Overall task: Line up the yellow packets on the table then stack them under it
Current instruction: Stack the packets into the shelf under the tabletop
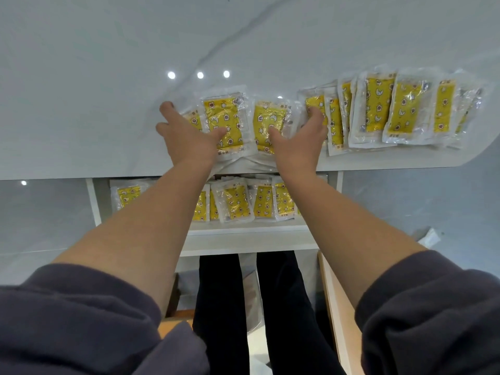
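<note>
Two spread-fingered hands bracket a clump of packets (224, 123) at centre frame on the table (108, 77): left hand (186, 136) pressing flat, right hand (303, 136) fanned, thumb out. I'd squeeze the edges square before lifting, since the film looks slippery. A row (403, 109) waits upper right, and more fill the shelf (243, 234) below. Their print is too small to read.

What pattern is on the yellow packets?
White stars, moons and flowers on the yellow packets, inside clear wrap; head view.
</note>
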`<state>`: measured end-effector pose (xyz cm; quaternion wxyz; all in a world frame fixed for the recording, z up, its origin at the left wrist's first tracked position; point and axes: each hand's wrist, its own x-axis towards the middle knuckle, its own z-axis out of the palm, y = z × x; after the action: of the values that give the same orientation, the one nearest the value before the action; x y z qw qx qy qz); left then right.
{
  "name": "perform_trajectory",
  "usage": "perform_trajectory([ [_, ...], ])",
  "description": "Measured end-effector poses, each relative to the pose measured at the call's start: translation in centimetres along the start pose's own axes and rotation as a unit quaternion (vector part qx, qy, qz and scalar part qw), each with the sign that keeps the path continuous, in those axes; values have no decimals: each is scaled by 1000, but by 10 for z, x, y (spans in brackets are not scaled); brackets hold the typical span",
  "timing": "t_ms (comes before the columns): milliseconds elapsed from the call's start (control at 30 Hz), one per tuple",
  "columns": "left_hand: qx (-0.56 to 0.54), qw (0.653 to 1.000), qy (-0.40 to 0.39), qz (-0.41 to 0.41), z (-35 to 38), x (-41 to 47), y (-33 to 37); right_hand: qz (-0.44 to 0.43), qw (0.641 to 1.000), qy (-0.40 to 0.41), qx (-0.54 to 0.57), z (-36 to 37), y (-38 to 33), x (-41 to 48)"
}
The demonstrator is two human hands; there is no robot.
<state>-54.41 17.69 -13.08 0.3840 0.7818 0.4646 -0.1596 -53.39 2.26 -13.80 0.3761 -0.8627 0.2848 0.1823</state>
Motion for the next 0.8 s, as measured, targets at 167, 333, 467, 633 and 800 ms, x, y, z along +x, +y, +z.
perform_trajectory([
  [167, 70, 995, -69, 29, -10, 10, 5, 65, 994, -17, 82, -1, 1, 2],
  [333, 112, 984, -131, 48, -11, 15, 7, 104, 989, -71, 80, 1, -6, 6],
  [467, 90, 978, -177, 61, -23, 15, -8, 107, 979, -151, 90, -9, -3, -3],
  [633, 77, 937, -329, 82, -40, -1, -44, 86, 935, -317, 137, -47, 35, -18],
  [800, 127, 902, -412, 32, -8, -18, -83, 146, 938, -303, 86, -58, 94, -23],
])
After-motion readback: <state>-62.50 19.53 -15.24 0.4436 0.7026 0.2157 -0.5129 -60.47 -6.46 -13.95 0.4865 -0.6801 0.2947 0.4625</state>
